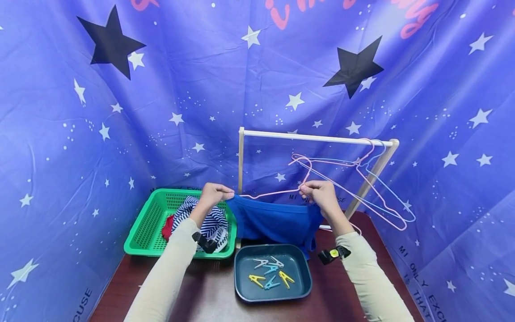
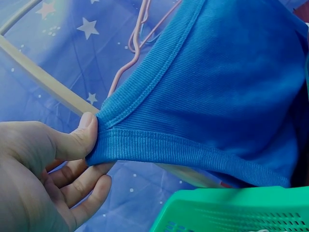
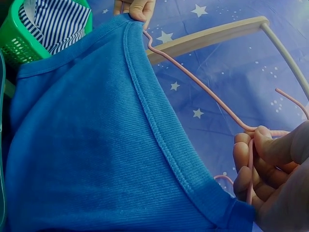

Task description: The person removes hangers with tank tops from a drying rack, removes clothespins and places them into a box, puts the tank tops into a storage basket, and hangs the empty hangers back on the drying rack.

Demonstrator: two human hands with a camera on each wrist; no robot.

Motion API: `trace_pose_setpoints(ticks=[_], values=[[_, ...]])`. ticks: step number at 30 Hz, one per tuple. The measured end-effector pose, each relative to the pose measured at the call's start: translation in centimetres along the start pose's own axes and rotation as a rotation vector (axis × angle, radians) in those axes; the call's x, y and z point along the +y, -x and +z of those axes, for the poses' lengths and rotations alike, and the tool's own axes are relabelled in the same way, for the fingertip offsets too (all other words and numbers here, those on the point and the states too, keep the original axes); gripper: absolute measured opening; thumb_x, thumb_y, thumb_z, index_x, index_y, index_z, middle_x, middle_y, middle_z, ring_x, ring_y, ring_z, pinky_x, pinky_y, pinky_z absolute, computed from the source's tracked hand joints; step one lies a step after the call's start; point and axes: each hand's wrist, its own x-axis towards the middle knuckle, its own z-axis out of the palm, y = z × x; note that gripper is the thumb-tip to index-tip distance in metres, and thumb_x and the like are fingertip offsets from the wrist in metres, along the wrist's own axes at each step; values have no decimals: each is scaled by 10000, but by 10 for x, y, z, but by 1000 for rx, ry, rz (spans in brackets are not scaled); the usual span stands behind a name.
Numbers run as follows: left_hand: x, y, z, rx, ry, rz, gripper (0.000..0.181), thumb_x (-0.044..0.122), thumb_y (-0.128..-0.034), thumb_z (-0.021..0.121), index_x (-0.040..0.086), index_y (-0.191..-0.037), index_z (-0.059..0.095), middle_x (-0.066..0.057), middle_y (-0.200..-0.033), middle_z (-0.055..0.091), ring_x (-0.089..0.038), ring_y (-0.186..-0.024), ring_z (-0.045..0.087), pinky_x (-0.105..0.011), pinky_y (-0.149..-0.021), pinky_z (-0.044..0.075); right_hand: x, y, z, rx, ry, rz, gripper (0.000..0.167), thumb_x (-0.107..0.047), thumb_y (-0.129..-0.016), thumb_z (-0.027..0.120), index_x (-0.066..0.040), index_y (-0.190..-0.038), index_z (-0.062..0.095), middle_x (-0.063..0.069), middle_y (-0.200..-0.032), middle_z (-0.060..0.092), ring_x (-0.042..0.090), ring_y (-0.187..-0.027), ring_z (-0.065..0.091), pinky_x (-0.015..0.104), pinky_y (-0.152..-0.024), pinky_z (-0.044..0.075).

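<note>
A blue ribbed tank top (image 1: 273,223) hangs between the two hands. My left hand (image 1: 213,197) pinches the top at one strap corner, thumb above and fingers beneath, as the left wrist view shows. One arm of a pink wire hanger (image 3: 203,89) reaches along the neckline to that corner. With thumb and fingers, my right hand (image 1: 322,194) grips this hanger at the base of its hook. The top's other strap lies close beside the right hand in the right wrist view. The hanger's far arm is mostly hidden behind the hand and cloth.
A wooden rack (image 1: 306,136) stands behind, with a pink hanger (image 1: 382,197) and a blue hanger (image 1: 396,194) on its right end. A green basket (image 1: 138,223) at left holds striped and red clothes. In front, a dark tray (image 1: 273,297) holds several clothespins (image 1: 285,279).
</note>
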Motion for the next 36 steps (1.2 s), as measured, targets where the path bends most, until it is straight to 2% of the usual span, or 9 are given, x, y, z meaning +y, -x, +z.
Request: trace_pose_setpoints(ticks=[8,11,18,23,29,32,36], values=[[-3,2,1,28,-40,9,164,84,-867,810,0,-1008,800,-185,-1151,750,-218,-975,670,-245,-743,527,0,-1,-5,2,-26,12,260,-52,-963,683,162,-1111,683,-115,-653,691,21,-588,646,208,-513,487],[-5,3,2,43,-75,22,161,99,-853,825,5,-983,806,-178,-1119,759,-241,-972,663,-270,-748,526,0,0,-5,7,-25,7,261,-52,-962,685,164,-1109,681,-117,-648,687,20,-591,646,198,-510,476],[-6,7,6,74,-209,71,162,167,-830,854,56,-944,825,-151,-1095,772,-323,-1099,675,-422,-925,553,0,1,-3,29,-29,-9,198,-23,-957,677,157,-1039,694,-113,-632,683,53,-606,667,203,-536,525],[-4,11,9,130,-303,105,206,230,-820,865,59,-929,826,-131,-1039,786,-327,-1080,697,-450,-945,550,-3,4,-2,38,-44,-32,220,-23,-963,671,181,-1047,679,-106,-640,684,46,-614,666,195,-559,546],[-2,17,14,164,-342,116,220,249,-802,877,76,-928,828,-120,-1020,791,-322,-1040,716,-447,-895,564,-6,5,2,10,-52,-62,251,-35,-964,677,193,-1069,672,-98,-663,692,32,-621,663,190,-575,557],[-2,20,17,167,-345,154,207,241,-797,880,75,-909,830,-119,-994,794,-315,-1004,724,-427,-868,570,-8,4,7,-21,-40,-70,228,-36,-960,683,171,-1053,691,-81,-687,708,34,-628,671,195,-589,567],[-2,23,23,170,-344,206,183,227,-792,882,75,-878,831,-104,-893,796,-272,-862,728,-350,-738,564,-12,4,13,-55,0,-83,220,-34,-961,680,168,-1045,700,-10,-731,741,29,-629,687,246,-627,608]])
